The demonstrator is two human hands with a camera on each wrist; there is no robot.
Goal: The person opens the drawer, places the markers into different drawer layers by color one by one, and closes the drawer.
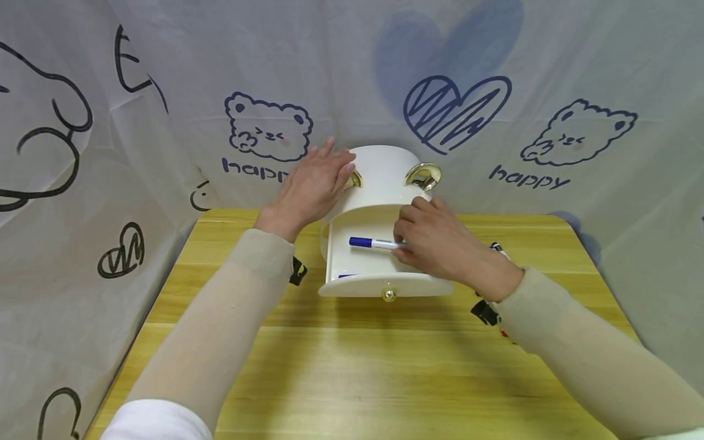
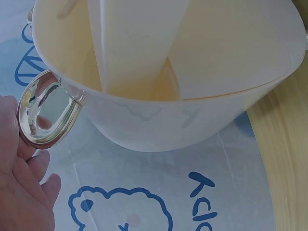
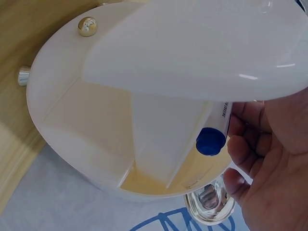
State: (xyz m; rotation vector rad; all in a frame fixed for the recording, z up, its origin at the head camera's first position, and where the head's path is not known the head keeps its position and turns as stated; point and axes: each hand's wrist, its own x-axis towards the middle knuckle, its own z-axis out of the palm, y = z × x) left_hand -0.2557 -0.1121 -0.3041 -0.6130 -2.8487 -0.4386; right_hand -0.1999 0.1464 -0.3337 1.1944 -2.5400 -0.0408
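Note:
A white box [image 1: 379,177] with gold ring-shaped ears has its drawer [image 1: 388,286] pulled out, a small gold knob [image 1: 389,296] on the drawer's front. Over the open drawer, my right hand [image 1: 440,241] holds a marker [image 1: 371,243] by one end, its blue cap pointing left. The marker's other blue end [image 3: 211,141] shows beside my fingers in the right wrist view. My left hand [image 1: 313,186] rests against the left gold ear [image 2: 48,109], fingers extended over the box's top. A sliver of blue [image 1: 348,275] shows inside the drawer by its front panel.
The box stands toward the back of the wooden table [image 1: 352,366], close to a printed cloth [image 1: 352,73]. Another pen-like item [image 1: 498,249] lies right of the box, partly behind my right wrist. Dark wrist-strap buckles [image 1: 485,312] hang below my wrists.

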